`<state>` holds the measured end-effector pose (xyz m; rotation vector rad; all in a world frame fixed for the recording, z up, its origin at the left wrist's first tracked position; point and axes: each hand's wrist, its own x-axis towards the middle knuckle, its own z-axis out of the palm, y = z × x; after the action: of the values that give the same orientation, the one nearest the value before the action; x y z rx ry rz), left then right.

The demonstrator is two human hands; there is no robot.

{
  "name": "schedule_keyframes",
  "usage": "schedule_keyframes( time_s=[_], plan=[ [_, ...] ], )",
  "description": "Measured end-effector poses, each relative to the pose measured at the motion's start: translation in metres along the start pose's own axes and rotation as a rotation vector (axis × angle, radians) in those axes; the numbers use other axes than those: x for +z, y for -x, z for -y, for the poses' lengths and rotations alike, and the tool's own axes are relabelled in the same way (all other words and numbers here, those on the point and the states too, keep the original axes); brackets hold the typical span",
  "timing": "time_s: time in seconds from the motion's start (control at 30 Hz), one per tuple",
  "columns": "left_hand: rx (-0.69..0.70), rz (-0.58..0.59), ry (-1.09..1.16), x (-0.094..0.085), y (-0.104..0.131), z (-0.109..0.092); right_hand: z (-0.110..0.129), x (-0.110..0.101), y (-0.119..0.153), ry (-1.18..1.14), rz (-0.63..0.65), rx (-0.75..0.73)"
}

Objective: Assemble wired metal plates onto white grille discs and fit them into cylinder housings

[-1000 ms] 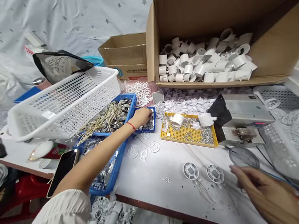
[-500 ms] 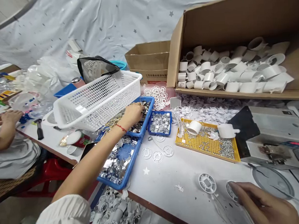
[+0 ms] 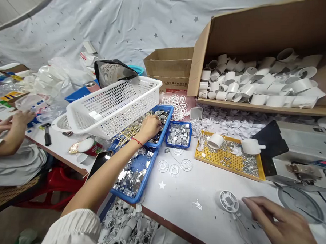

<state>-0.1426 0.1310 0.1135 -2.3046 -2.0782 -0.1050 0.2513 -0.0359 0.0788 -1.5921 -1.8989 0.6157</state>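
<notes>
My left hand (image 3: 150, 127) reaches into the upper blue tray (image 3: 166, 118) of small metal parts, its fingertips down among them; what they pinch, if anything, is hidden. My right hand (image 3: 277, 218) is over the table at the lower right, thumb and index finger apart, with nothing visible between them. Just left of it a white round frame with wires (image 3: 229, 201) stands on the table. Three flat white rings (image 3: 174, 170) lie near the small blue tray (image 3: 179, 134) of metal pieces.
A yellow tray (image 3: 227, 162) holds screws and two white cups. Behind it is a cardboard box (image 3: 200, 61) of white tubes. A white basket (image 3: 116, 119), a phone (image 3: 99, 163) and a metal machine (image 3: 298, 151) stand around. Another person's hands (image 3: 22, 118) are at far left.
The white ring that was at my right fingertips is no longer seen there, and those fingers have parted. My left hand stays in the upper blue tray. The view has shifted slightly.
</notes>
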Motion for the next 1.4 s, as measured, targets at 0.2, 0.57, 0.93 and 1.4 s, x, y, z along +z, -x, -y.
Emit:
schedule_keyframes(
  time_s=[0.2,0.57,0.93,1.4],
  plan=[
    [-0.099,-0.170,0.205,-0.009,0.014,0.000,0.028,0.022,-0.020,-0.067,0.130,-0.191],
    [-0.066,-0.138,0.732,-0.008,0.032,-0.028,0.134,0.116,-0.193,-0.125,0.156,-0.612],
    [-0.091,0.098,-0.144,-0.021,0.029,0.005,0.091,0.075,-0.163,-0.273,0.036,-0.369],
    [-0.049,0.268,-0.390,-0.009,0.005,-0.014,0.008,0.017,-0.022,0.443,0.339,-0.058]
  ],
)
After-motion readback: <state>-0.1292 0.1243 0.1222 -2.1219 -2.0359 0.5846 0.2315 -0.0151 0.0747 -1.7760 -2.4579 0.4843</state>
